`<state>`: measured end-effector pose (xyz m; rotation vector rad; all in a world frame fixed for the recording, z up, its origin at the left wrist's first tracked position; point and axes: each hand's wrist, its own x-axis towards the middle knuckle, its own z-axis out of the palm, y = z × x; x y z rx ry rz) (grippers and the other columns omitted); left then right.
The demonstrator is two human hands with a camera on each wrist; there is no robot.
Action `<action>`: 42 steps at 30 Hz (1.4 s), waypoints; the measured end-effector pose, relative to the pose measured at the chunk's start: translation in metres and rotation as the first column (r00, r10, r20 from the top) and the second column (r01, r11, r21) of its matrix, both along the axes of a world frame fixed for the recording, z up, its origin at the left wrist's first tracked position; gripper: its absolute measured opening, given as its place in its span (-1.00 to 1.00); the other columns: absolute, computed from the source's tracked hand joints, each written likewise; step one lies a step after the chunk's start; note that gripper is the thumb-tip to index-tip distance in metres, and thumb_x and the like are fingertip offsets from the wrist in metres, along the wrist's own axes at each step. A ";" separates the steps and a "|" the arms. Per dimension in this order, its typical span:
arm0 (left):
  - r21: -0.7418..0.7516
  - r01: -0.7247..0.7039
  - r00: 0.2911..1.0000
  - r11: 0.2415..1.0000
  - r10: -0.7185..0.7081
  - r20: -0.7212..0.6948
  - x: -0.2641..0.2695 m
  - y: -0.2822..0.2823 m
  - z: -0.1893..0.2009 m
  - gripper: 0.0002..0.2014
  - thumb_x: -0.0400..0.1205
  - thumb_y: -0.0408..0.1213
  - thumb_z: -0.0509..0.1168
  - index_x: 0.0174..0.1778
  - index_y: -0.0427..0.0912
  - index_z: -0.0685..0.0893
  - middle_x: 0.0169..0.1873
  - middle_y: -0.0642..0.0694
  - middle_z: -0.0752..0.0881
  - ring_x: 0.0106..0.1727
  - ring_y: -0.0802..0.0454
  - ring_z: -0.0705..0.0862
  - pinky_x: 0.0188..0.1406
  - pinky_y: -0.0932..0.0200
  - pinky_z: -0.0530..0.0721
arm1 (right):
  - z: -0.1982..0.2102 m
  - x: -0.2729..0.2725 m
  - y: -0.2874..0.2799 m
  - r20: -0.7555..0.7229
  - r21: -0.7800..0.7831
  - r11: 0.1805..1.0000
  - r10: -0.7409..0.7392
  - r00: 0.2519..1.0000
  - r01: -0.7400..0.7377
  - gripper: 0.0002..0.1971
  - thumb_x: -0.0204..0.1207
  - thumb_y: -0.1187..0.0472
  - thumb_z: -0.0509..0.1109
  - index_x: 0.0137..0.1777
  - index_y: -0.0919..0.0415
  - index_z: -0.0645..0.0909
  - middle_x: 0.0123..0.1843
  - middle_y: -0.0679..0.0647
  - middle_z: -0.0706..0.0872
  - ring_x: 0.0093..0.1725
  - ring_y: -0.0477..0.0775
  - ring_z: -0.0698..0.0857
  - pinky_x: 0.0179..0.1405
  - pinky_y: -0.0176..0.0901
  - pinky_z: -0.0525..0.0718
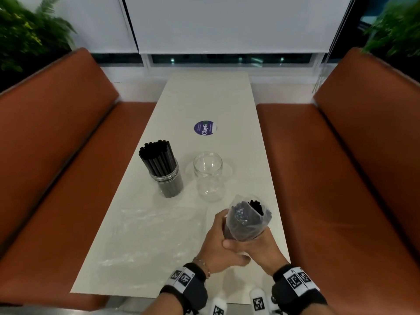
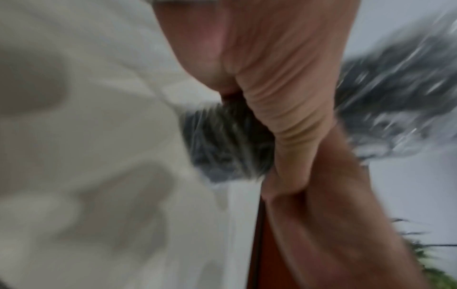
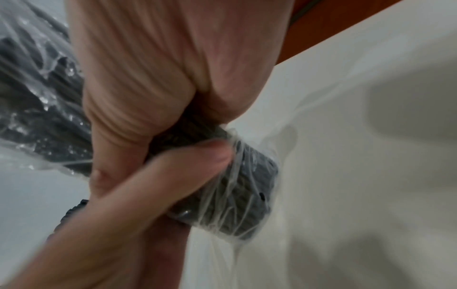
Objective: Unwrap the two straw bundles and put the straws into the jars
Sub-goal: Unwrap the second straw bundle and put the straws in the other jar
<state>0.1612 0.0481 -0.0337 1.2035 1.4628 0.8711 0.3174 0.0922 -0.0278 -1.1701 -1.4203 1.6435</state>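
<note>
Near the tabletop's [image 1: 159, 235] right edge, both hands, left hand [image 1: 219, 243] and right hand [image 1: 261, 245], fingers curled tight, grip the plastic-wrapped bundle of black straws [image 1: 246, 220]; empty clear glass jar [image 1: 208, 176] just beyond.

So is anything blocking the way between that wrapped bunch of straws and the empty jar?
Nothing on the table lies between them. The empty jar stands open just beyond the bundle. But the plastic wrap still covers the straws, open only at the top, with both the left hand and right hand gripping it.
</note>
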 end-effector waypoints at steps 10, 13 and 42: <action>0.219 -0.295 0.955 0.930 0.278 0.107 0.032 0.006 0.043 0.04 0.14 -0.20 0.89 0.54 0.31 0.58 0.31 0.24 0.78 0.38 0.26 0.75 0.29 0.38 0.79 | -0.012 -0.007 -0.012 0.029 0.133 0.989 -0.074 0.997 0.069 -0.23 0.05 -0.30 0.85 0.24 0.03 0.79 0.19 0.27 0.90 0.21 0.30 0.86 0.26 0.32 0.83; 0.194 -0.343 0.939 0.919 0.333 0.084 0.034 0.006 0.026 -0.26 0.21 -0.34 0.82 0.26 0.21 0.73 0.11 0.33 0.84 0.18 0.33 0.81 0.06 0.42 0.82 | -0.026 -0.005 -0.007 0.339 0.195 0.980 -0.021 0.941 -0.048 -0.71 0.42 0.22 0.66 -0.03 -0.24 0.78 -0.05 0.06 0.91 0.00 0.12 0.89 0.05 0.17 0.94; -0.226 -0.114 0.981 0.967 0.146 0.131 -0.052 0.023 0.098 -0.66 0.39 -0.38 0.69 0.05 -0.11 0.83 -0.19 -0.08 0.93 -0.22 -0.05 0.88 -0.20 0.09 0.84 | 0.141 0.010 0.079 0.770 0.501 0.704 -0.097 0.631 -0.503 0.47 0.24 0.03 0.86 0.87 -0.17 -0.24 0.90 -0.11 0.13 0.82 -0.03 0.24 0.80 -0.13 0.24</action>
